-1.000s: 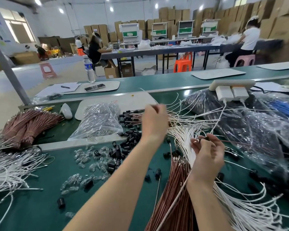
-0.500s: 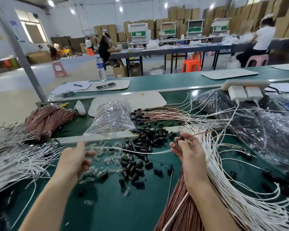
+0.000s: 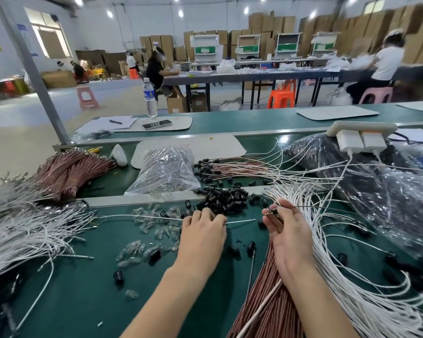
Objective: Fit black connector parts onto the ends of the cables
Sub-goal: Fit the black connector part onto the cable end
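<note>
head view: no readable writing; my left hand (image 3: 202,236) has moved onto the black connectors (image 3: 221,200), its grip hidden; right fingers (image 3: 282,212) pinch a cable end (image 3: 272,212).

- We see a matt green desk (image 3: 78,296).
- Our black connector parts (image 3: 220,200) look like smooth plastic.
- The clear bag (image 3: 165,173) is glossy, crinkled plastic film.
- The white cables (image 3: 22,230) have smooth sheaths.

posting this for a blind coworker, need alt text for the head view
Over a green bench, the left hand reaches into a pile of black connectors while the right hand pinches a cable end with a connector. White cables and copper cables lie around.
</note>
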`<state>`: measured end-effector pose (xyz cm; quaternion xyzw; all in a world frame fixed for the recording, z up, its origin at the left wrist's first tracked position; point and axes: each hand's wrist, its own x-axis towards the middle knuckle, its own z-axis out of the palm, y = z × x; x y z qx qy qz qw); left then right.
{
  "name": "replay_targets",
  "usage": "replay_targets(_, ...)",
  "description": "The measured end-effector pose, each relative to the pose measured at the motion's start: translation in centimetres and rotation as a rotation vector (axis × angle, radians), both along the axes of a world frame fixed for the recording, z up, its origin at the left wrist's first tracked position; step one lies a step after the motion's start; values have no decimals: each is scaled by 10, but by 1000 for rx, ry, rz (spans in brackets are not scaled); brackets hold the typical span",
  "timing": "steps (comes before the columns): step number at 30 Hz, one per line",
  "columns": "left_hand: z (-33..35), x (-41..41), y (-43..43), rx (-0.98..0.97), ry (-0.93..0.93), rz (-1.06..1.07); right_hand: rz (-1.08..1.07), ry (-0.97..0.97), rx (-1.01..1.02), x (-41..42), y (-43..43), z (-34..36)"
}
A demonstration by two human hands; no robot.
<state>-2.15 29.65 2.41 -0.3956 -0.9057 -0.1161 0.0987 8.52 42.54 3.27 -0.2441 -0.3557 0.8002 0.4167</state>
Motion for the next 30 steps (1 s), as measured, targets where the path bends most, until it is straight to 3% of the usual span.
replay_targets(6, -4, -5, 1, 86, -12, 19, 39, 33, -6, 1, 1, -1)
replay_targets(10, -1, 6, -18, 474, 13, -72, 134, 96, -45, 2, 1, 0)
replay_targets(13, -9, 11, -32, 606, 48, -155, 234, 116, -50, 0, -2, 1)
replay_targets(30, -16, 12, -39, 674, -47, -154, 432, 102, -44, -5, -18, 3)
